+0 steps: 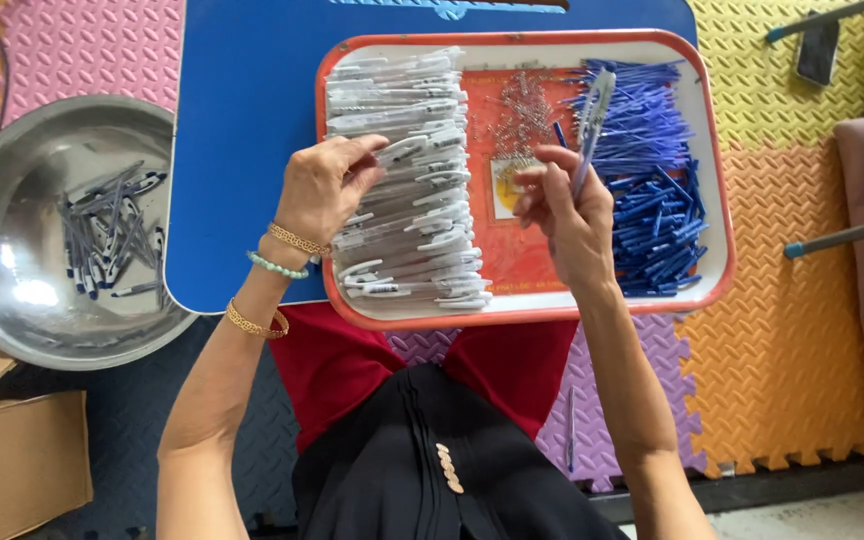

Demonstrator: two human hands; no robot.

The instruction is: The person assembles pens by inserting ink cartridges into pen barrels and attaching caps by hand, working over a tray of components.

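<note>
Right hand (pixel 562 205) pinches a clear pen barrel (pixel 592 120) upright above the tray (pixel 714 150), between the springs (pixel 517 110) and the blue refills (pixel 652 190). Left hand (pixel 327 185) curls its fingertips on the stacked barrels (pixel 402 190), apparently picking one out (I can't see whether it has one yet). I judge the stack the weak point: a careless tug could slide barrels over the tray's near rim onto the person's lap. Finished pens (pixel 112 235) lie in the steel bowl (pixel 12 180) at left.
</note>
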